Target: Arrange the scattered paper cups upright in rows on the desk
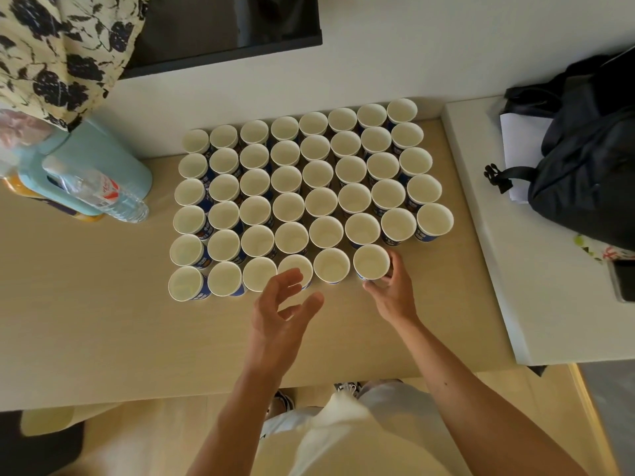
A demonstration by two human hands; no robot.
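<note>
Several rows of white paper cups with blue printed sides (292, 207) stand upright in a tight grid on the beige desk (103, 321). In the nearest row, my right hand (393, 292) grips the rightmost cup (371, 262) from its near right side, with the cup upright on the desk. My left hand (280, 310) hovers just in front of that row with fingers spread and nothing in it, its fingertips overlapping the rim of one cup (295, 267).
A light blue jug (99, 159) and a clear water bottle (103, 194) stand at the desk's left. A white side surface (498, 269) on the right carries a black bag (584, 159), papers and a phone (623, 281). A dark screen (223, 25) and patterned fabric (55, 46) are behind.
</note>
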